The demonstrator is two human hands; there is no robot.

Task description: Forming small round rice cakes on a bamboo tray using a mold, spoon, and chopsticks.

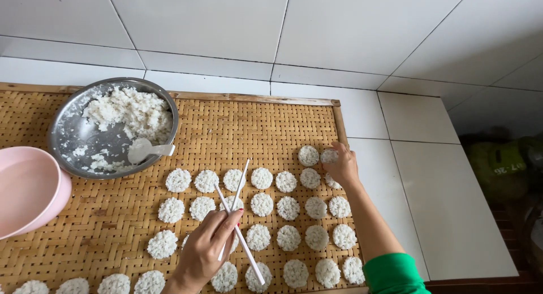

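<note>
Nearby, a steel bowl (73,130) of rice meets a pink bowl (28,186).

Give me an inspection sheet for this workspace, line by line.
Surface: woven bamboo tray with a wooden rim, on white tiles.
Job's things: round rice cakes in rows; white chopsticks.
Clutter: metal bowl holding loose rice and a white spoon; pink bowl at the tray's left edge.
Hands: left hand grips the chopsticks; right hand touches a rice cake at the top right.
Cables: nothing seen.
Surroundings: green object at far right, unclear.
</note>
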